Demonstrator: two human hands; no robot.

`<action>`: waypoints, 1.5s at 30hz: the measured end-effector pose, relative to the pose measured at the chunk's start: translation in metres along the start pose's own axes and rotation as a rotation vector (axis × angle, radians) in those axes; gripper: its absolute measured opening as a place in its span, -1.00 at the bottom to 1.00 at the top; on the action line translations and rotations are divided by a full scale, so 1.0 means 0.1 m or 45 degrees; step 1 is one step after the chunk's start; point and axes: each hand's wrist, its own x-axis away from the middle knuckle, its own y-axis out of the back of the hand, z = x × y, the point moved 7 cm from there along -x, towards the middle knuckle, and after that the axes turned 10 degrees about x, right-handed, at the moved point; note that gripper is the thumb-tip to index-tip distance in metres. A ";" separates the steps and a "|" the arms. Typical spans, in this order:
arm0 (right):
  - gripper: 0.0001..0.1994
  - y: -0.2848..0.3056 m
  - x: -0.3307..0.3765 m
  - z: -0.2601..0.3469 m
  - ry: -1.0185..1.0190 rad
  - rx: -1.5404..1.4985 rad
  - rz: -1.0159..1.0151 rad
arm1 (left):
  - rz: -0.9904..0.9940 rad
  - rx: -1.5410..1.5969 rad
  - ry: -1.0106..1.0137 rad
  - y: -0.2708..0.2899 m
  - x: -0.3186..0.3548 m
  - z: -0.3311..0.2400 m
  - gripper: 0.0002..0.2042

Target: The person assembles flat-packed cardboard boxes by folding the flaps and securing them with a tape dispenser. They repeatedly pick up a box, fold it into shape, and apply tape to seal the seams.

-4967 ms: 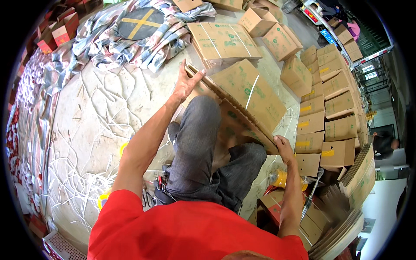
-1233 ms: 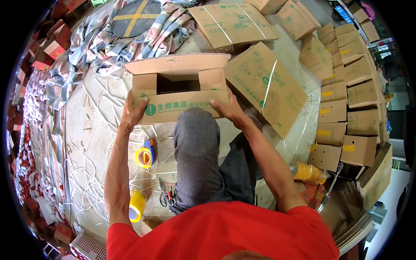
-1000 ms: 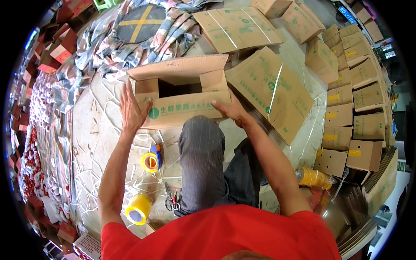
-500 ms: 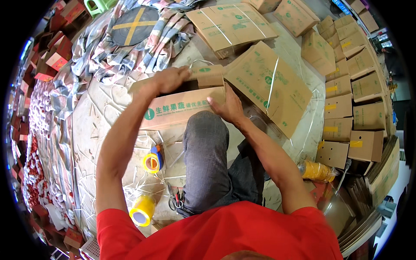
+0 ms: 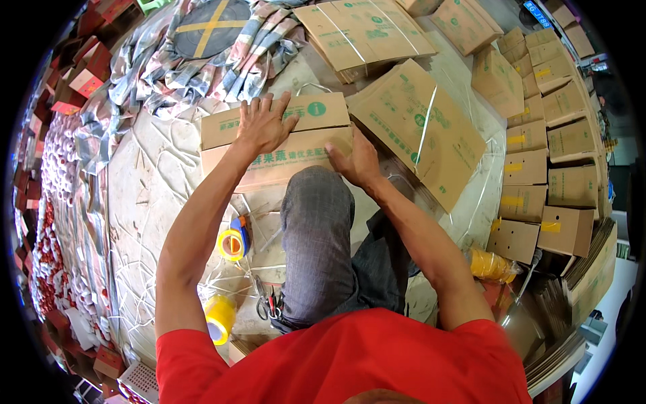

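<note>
Nearest: red shirt [image 5: 343,357], then a grey-trousered knee [image 5: 316,222]. Left of the knee on the floor: scissors [image 5: 262,308], a yellow tape roll [image 5: 221,316] and, slightly farther out, a blue-and-yellow tape dispenser [image 5: 232,244].

Just beyond the knee: cardboard box [image 5: 306,145], long side toward the person, top flaps folded down (a thin dark seam remains between them). Whether its underside meets the floor cannot be told.

Right hand [image 5: 358,161]: grasping the box's right end, thumb on the near panel, fingers at the side, partly hidden. Left hand [image 5: 264,128]: unclenched, fingers spread, palm down across the top flaps, gripping nothing.

Beyond the box, to the right: a strapped bundle of flat cartons [image 5: 424,131]. Farther: a second strapped bundle [image 5: 367,37]; at left, checked cloth [image 5: 145,77] around a black disc with a yellow cross [image 5: 208,30].
</note>
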 end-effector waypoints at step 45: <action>-0.26 -0.31 -0.28 -0.54 -0.508 -0.278 0.255 | -0.364 0.426 1.196 -2.25 3.79 1.23 -0.45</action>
